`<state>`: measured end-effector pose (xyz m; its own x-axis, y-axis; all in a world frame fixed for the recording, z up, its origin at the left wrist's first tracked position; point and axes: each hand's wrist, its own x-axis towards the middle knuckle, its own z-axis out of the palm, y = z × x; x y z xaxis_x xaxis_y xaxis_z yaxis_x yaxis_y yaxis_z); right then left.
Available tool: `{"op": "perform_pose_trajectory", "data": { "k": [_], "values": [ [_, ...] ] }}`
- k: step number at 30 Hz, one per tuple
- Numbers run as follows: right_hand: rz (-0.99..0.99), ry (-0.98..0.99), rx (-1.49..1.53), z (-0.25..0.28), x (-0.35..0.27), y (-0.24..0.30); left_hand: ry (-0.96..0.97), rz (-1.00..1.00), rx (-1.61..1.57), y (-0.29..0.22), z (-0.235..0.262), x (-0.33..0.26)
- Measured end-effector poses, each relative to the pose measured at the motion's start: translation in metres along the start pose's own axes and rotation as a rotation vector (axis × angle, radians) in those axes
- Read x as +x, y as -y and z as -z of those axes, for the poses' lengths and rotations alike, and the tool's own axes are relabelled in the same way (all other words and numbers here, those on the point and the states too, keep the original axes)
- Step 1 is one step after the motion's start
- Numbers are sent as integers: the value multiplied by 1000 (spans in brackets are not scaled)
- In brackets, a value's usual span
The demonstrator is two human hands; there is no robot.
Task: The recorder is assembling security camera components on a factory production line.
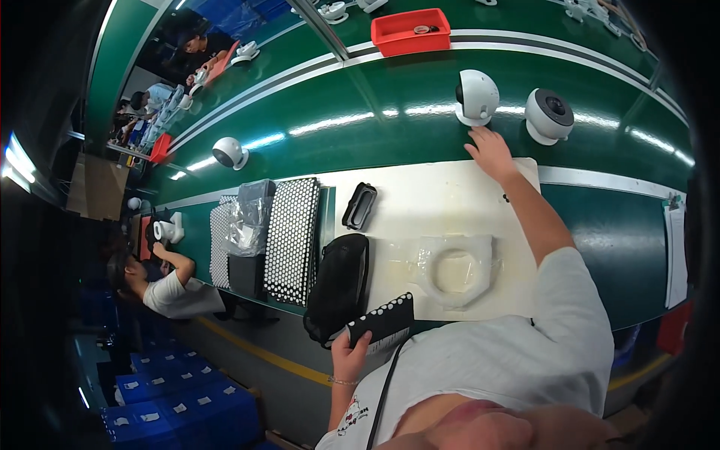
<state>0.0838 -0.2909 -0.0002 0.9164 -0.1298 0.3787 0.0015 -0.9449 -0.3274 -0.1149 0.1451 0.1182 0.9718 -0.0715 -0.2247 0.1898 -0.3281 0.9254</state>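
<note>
Right hand [491,152] was stretched forward, fingers spread and loose, clamped on nothing; fingertips lay at the base of a white dome camera [476,97] standing on the green belt [360,97], touching or nearly so, cannot tell which. A second white dome camera [548,115], dark lens up, stood just beside the first, to its right.

Left hand [349,358] was low, at the near edge of the counter [435,195], its grip closed on a black tray with rows of white dots [384,322], thumb on the tray's lower edge. The tray was tilted, one corner over the counter edge.

Between the two hands, on the pale mat, lay a clear plastic bag holding a white ring-shaped part [452,270]. A black pouch [339,283] lay just left of the held tray, touching it. A small black oval frame [359,205] lay farther back. Left of those: a dotted black sheet [292,238], then crumpled clear bags [246,217].

Farther off on the belt: a third white camera [229,152] to the left, and a red bin [411,31] beyond. Another person [161,281] was working at the left, holding a white part.
</note>
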Motion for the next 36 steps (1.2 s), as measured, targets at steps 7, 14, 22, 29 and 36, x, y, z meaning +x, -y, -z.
{"op": "perform_pose_trajectory", "data": {
  "k": [7,14,22,29,36],
  "values": [
    [-308,0,-256,-27,39,0,-14,-85,96,-3,3,-6],
    [31,-78,71,64,30,19,1,-102,34,1,5,-16],
    [-509,275,914,159,-79,142,83,-249,-13,-2,8,-12],
    [-399,77,749,117,-155,173,185,-242,-110,-10,17,-12],
    [102,-97,710,149,-196,229,256,-312,-197,-18,18,-10]
  ]
}}
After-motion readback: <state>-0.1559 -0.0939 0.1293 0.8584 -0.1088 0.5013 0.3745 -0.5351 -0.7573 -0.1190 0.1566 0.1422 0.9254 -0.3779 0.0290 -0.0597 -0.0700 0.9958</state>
